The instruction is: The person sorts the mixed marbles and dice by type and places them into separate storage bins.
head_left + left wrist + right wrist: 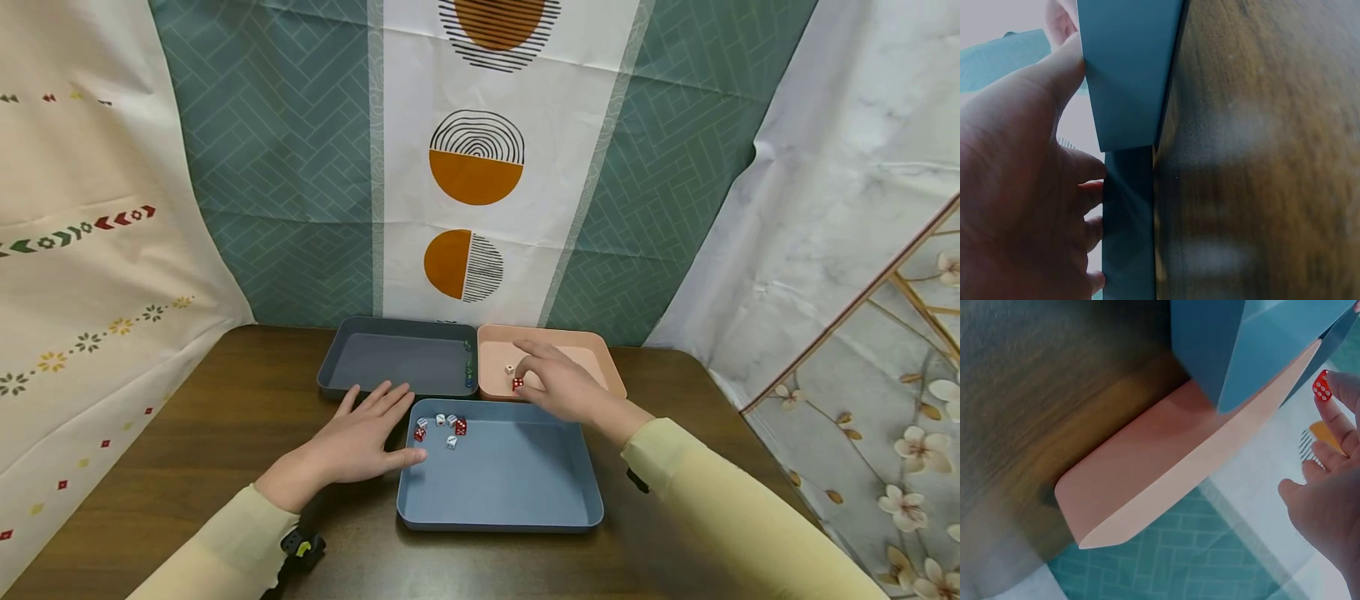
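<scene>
My right hand (561, 385) pinches a red die (1322, 385) between thumb and index finger, above the pink tray (609, 367). A white die (510, 369) lies in that tray, just beyond the pinched one. My left hand (360, 437) is spread with straight fingers over the left edge of the blue tray (517, 492), thumb at its rim and fingertips by the dark grey tray. Several white dice (452, 442) and red dice (461, 427) lie in the blue tray's far left corner.
The dark grey tray (397, 346) stands at the back left against the pink one, with several small green and blue dice (469, 368) along its right side. All the trays sit on a brown wooden table (247, 400). Patterned cloths (480, 275) hang behind and at both sides.
</scene>
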A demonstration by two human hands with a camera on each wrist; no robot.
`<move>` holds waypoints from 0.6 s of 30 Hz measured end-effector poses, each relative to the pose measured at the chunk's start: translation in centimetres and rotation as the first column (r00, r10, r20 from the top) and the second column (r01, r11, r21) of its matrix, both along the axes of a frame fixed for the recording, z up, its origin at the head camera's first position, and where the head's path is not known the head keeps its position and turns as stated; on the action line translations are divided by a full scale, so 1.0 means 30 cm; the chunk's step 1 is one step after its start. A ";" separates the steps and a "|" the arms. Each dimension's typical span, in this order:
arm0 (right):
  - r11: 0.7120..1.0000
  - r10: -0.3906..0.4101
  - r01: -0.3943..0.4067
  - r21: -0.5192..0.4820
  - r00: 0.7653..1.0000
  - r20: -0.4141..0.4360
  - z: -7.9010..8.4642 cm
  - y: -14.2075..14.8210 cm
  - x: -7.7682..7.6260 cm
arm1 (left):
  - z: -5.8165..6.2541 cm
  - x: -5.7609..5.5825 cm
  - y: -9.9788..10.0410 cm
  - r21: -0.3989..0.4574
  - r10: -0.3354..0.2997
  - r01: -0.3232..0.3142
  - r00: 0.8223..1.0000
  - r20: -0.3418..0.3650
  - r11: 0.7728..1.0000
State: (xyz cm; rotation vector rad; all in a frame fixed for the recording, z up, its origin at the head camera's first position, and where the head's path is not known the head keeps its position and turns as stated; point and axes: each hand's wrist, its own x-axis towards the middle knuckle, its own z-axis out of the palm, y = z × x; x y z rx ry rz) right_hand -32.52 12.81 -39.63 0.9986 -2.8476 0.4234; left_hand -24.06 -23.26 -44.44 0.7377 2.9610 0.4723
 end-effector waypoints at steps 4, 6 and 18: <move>0.999 -0.036 0.036 0.004 0.999 0.008 0.002 0.015 -0.034 | -0.001 -0.001 -0.001 -0.004 0.001 -0.001 1.000 -0.001 1.000; 0.999 -0.047 0.047 0.006 0.999 0.010 0.003 0.021 -0.049 | -0.003 -0.002 -0.002 -0.006 0.000 0.000 1.000 -0.004 1.000; 0.993 -0.109 0.111 -0.025 0.990 0.088 0.003 0.048 -0.102 | -0.006 -0.004 -0.003 0.001 -0.002 0.002 1.000 0.009 1.000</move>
